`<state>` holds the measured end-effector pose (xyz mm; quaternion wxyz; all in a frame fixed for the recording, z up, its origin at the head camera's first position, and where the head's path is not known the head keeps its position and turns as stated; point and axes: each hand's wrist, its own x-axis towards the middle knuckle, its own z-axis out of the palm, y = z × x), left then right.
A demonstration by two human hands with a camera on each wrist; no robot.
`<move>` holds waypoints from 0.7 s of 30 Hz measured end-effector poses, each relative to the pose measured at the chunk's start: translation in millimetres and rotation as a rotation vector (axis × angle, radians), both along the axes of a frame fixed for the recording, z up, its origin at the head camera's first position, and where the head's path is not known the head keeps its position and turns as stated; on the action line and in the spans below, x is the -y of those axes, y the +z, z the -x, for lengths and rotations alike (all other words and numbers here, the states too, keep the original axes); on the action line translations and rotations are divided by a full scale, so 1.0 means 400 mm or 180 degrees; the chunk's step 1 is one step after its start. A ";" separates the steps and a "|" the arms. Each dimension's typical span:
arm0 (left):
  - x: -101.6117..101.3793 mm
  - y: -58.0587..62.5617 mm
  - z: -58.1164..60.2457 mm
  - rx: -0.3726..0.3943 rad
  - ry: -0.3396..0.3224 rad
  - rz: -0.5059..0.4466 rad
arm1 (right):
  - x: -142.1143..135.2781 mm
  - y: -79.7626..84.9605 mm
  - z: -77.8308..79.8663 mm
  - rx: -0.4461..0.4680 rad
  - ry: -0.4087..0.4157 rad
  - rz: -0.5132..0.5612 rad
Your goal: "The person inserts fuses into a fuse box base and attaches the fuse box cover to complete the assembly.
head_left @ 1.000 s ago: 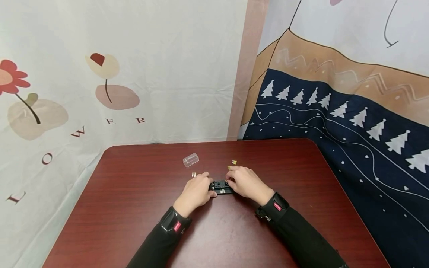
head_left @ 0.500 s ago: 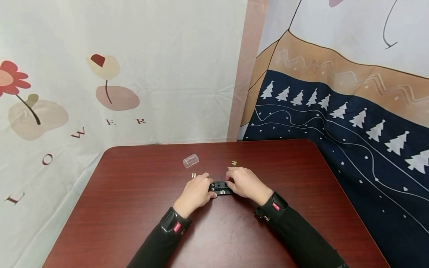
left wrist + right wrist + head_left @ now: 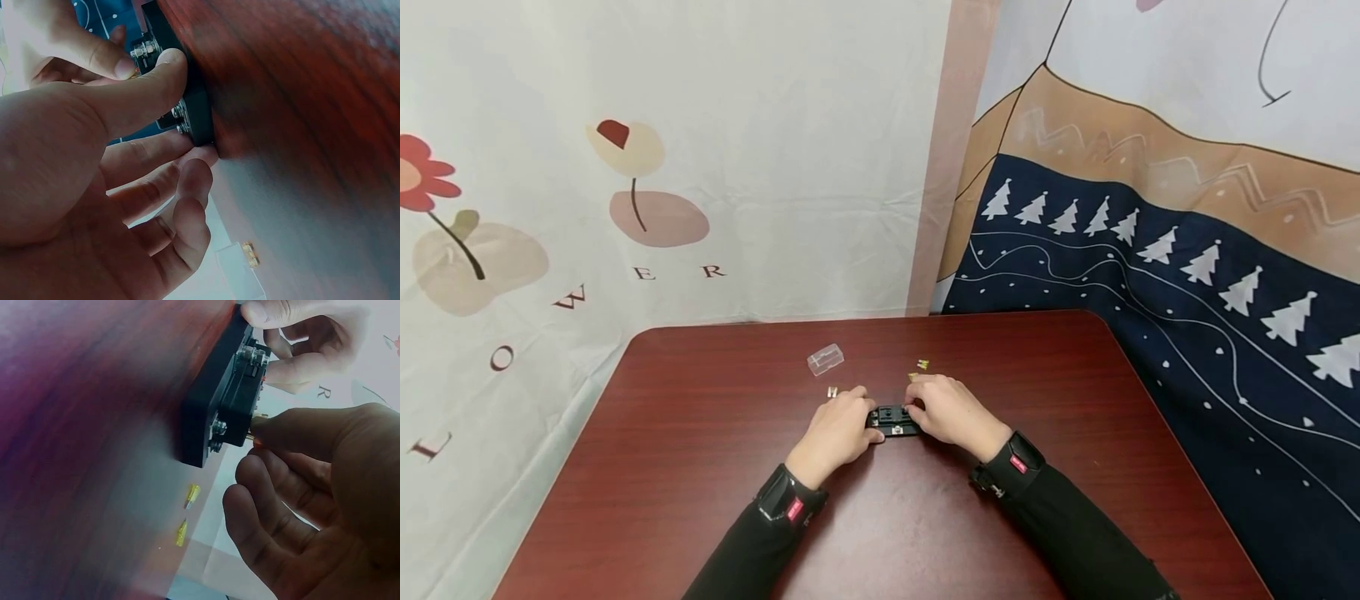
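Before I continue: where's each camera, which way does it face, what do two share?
Head: worn on the head, facing forward and down at the table and black block; left hand, right hand and sleeves show.
Left wrist: worn there, facing the black block; left hand near, right hand beyond.
Right wrist: worn there, facing the black block and yellow pieces; right hand near, left hand beyond.
Both wrist views share black block and hands.

The table (image 3: 880, 525) bears a block (image 3: 892, 414), clear case (image 3: 825, 360) — and yellow pieces (image 3: 193, 494).
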<state>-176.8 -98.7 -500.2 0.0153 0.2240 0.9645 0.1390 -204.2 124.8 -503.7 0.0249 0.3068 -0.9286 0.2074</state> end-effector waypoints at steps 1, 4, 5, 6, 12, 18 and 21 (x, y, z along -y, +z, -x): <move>0.000 -0.001 -0.001 0.0006 0.0001 0.0010 | -0.002 -0.002 0.000 0.0031 -0.0004 0.0016; 0.000 -0.004 -0.003 0.0002 -0.0013 -0.0005 | -0.011 -0.006 0.003 0.0112 0.0004 0.0093; 0.000 -0.005 -0.004 -0.0006 -0.0019 -0.0013 | -0.014 -0.007 0.006 0.0131 0.0014 0.0129; 0.000 -0.006 -0.004 -0.0012 -0.0019 -0.0017 | -0.018 -0.009 0.010 0.0153 0.0031 0.0152; 0.000 -0.007 0.000 -0.0051 0.0012 -0.0013 | -0.045 -0.003 0.035 0.0276 0.0030 0.0272; 0.001 -0.006 0.000 -0.0038 0.0013 -0.0029 | -0.075 0.020 0.056 0.0274 -0.0348 0.0284; 0.001 -0.005 0.000 -0.0023 0.0029 -0.0022 | -0.087 0.029 0.070 0.0167 -0.0519 0.0275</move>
